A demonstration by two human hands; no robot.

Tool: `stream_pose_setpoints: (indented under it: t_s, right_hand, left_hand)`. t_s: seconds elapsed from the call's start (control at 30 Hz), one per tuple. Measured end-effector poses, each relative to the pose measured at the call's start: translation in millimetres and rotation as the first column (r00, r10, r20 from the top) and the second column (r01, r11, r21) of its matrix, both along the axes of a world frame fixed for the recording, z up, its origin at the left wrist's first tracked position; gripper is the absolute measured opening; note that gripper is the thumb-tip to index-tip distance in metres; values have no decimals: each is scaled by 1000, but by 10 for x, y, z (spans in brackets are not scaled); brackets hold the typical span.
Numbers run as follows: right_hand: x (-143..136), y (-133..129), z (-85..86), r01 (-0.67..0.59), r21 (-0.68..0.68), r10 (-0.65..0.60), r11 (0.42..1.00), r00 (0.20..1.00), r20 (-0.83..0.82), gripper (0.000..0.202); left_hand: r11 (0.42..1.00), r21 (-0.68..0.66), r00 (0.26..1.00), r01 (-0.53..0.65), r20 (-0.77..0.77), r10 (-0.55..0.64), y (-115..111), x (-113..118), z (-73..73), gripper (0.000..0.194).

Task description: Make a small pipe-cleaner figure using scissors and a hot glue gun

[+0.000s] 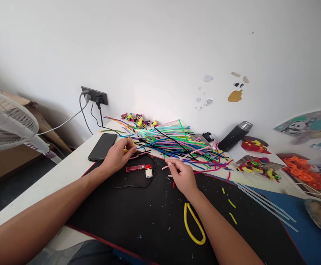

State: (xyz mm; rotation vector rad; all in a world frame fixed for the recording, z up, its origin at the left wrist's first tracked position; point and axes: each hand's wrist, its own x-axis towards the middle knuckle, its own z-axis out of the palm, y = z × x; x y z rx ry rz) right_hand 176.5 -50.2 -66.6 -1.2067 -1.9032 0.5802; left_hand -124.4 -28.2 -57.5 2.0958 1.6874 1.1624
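Can read no text, label, brand, number or sign anywhere.

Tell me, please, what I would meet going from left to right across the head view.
Electric fan, smartphone, left hand, red lighter, right hand, yellow loop, black vacuum flask, orange fuzzy pieces.
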Motion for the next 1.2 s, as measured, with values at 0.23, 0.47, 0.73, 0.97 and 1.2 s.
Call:
stream_pose_setpoints:
  t_s: [0.23,0.47,0.73,0.97,1.2]
  right_hand:
    - [37,-42,-28,12,14,-12,1000,1000,28,35]
    - [9,-27,-102,-26,-3,27,1000,997,75,36]
    - [-29,186,-102,-64,-41,65,997,998,9,32]
    - [-62,264,-76,-161,-73,163,984,986,26,32]
    - [-15,175,18,-114,-12,113,993,993,-41,29]
  left_hand:
    - [991,37,991,131,-34,-130,-64,68,19,28]
    - [977,13,975,213,-70,-212,-18,78,-32,29]
    - [988,-19,987,151,-55,-152,143,-10,43,32]
    - [916,-279,954,288,1,-300,119,188,269,35]
    - [797,-467,899,383,-9,-437,21,400,244,36]
